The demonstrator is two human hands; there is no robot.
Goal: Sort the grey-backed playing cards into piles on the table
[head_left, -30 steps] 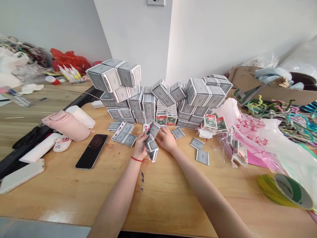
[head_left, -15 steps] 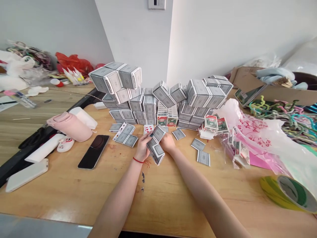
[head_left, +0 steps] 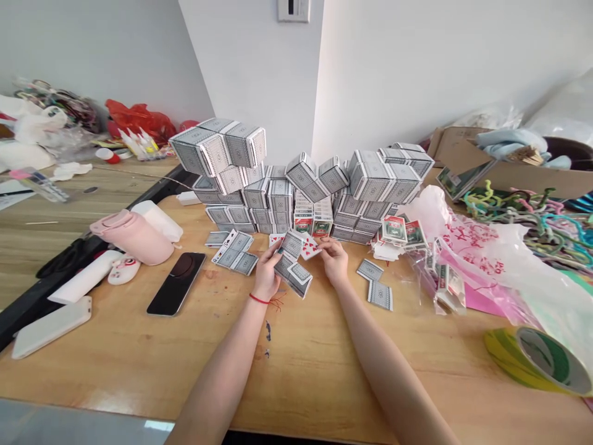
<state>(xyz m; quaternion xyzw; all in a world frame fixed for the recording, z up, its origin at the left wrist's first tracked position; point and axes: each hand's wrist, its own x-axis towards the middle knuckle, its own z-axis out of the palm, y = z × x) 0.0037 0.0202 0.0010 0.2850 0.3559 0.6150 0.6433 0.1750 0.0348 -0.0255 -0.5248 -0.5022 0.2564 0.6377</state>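
My left hand [head_left: 267, 272] is closed on a joined piece of folded playing cards [head_left: 294, 277] with grey patterned backs, held just above the table. In my right hand [head_left: 334, 259], thumb and fingers pinch the edge of a single playing card [head_left: 309, 247] whose face shows red hearts. That card is right beside the held piece; whether they touch I cannot tell. Another face-up card [head_left: 277, 238] is partly hidden behind my left fingers. Cubes built from folded cards [head_left: 231, 145] are stacked behind my hands. Folded cards [head_left: 235, 252] lie to the left.
Two loose cards [head_left: 380, 295] and opened card boxes [head_left: 395, 230] lie to the right, near a plastic bag [head_left: 477, 241]. A tape roll [head_left: 537, 358] stands at the right front. On the left are a black phone [head_left: 176, 284] and a pink bottle [head_left: 134, 237].
My right hand has moved right, away from the held piece, and now has a heart card in its fingers. The grey-backed card that lay near it has left its spot. My left hand stays nearly in place.
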